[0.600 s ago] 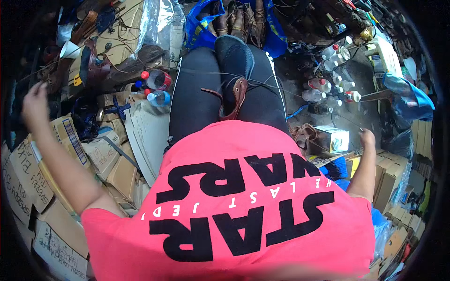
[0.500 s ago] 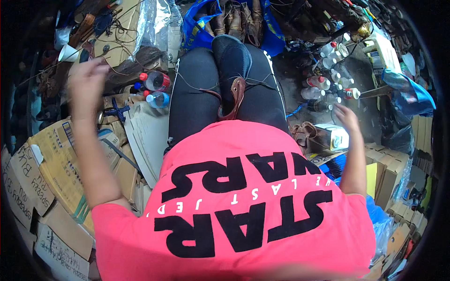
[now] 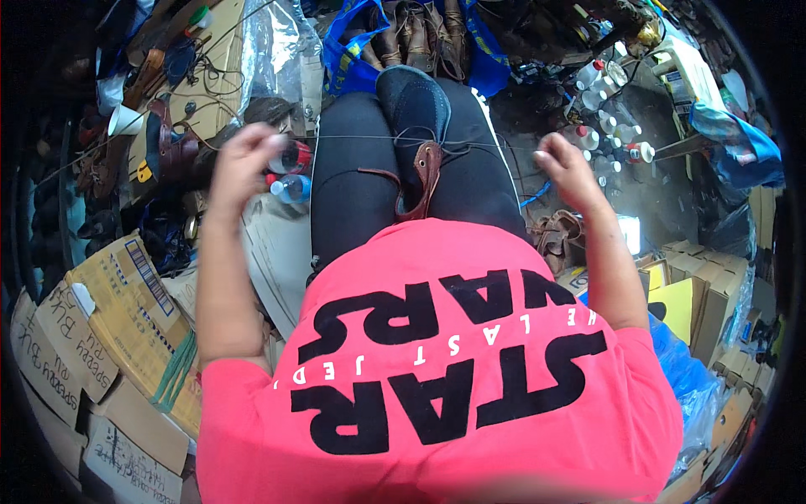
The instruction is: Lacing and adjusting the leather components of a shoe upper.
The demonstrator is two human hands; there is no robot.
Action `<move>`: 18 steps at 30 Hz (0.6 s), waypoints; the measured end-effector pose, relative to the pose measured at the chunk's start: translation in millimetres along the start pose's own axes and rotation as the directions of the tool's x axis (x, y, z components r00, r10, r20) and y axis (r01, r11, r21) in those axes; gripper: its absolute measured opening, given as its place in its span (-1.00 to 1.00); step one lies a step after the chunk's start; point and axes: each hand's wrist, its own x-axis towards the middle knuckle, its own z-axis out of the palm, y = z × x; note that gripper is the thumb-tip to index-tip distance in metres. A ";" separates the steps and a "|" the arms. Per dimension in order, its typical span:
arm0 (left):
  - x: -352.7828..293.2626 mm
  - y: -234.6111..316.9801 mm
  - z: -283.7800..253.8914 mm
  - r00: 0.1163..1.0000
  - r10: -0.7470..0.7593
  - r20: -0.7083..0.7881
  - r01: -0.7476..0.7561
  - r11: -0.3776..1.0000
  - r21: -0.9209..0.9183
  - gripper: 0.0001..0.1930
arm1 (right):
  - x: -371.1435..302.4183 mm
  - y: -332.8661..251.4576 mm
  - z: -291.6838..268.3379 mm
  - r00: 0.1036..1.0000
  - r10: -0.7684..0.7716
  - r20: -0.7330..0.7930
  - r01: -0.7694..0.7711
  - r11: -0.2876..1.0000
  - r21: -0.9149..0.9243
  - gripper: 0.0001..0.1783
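A dark shoe (image 3: 411, 105) is wedged upright between my thighs, with a reddish-brown leather flap (image 3: 427, 164) at its near end. A thin thread (image 3: 353, 137) runs from the shoe out to both sides. On the left, my left hand (image 3: 250, 158) is closed in a pinch on the thread, which is pulled straight. My right hand (image 3: 569, 168) is also closed, over the floor to the right of my knee, at the thread's other end. Motion slightly blurs the left hand.
Beyond my knees stands a blue bag (image 3: 353, 71) of brown shoes (image 3: 424, 38). Several plastic bottles (image 3: 621, 130) stand at right; a blue-capped bottle (image 3: 291, 188) is by my left thigh. Cardboard boxes (image 3: 126, 302) fill the left, and a white cup (image 3: 126, 120) lies farther off.
My left hand has come inward from the far left, and my right hand has also moved inward and up. The thread on the left now shows as a straight line.
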 end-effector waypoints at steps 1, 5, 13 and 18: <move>-2.6 -9.7 -29.3 0.993 -0.006 -0.115 0.002 0.999 -0.033 -0.86 | -1.9 16.3 -12.2 0.997 0.068 -0.033 -0.068 0.998 -0.008 -0.83; -23.6 -57.5 -117.6 0.873 -0.222 -0.434 0.191 0.975 -0.115 -0.88 | -23.3 118.2 -52.5 0.959 0.177 -0.220 -0.177 0.984 0.018 -0.84; 20.6 46.1 57.3 0.846 0.525 -0.093 -0.360 0.691 0.627 -0.64 | -21.6 120.2 -58.3 0.847 0.531 -0.038 -0.514 0.835 0.196 -0.71; 54.1 90.9 138.8 0.759 0.453 0.468 -0.652 0.524 0.549 -0.54 | 27.9 -0.5 -9.0 0.997 0.066 -0.029 -0.056 0.966 0.254 -0.83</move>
